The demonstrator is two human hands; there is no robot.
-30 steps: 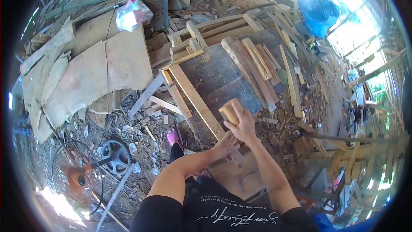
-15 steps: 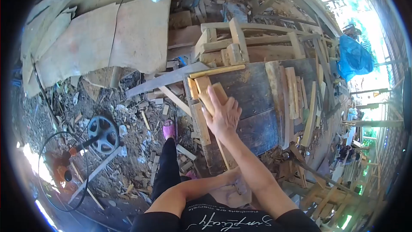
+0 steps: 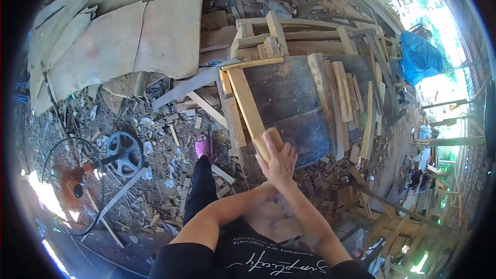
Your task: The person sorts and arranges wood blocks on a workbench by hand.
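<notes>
My right hand (image 3: 279, 164) is closed over a light wooden block (image 3: 267, 143), with a finger stretched along its top. The block rests on the near end of a long pale plank (image 3: 245, 98). That plank lies along the left part of a dark wooden tabletop (image 3: 289, 95); a thin strip (image 3: 253, 63) lies across its far end. My left forearm (image 3: 235, 205) reaches in from the left, and its hand is hidden behind my right wrist, so its fingers cannot be made out.
Several loose boards (image 3: 343, 95) lie on the tabletop's right side. Behind it stands a wooden frame (image 3: 310, 36). Offcuts and debris cover the ground, with a black wheel (image 3: 124, 154) and a fan (image 3: 70, 188) at the left. A blue bag (image 3: 421, 57) hangs at the right.
My right hand and the block have moved along the plank toward my body, uncovering its far part. My left hand has slipped out of sight behind the right wrist. The view has shifted slightly.
</notes>
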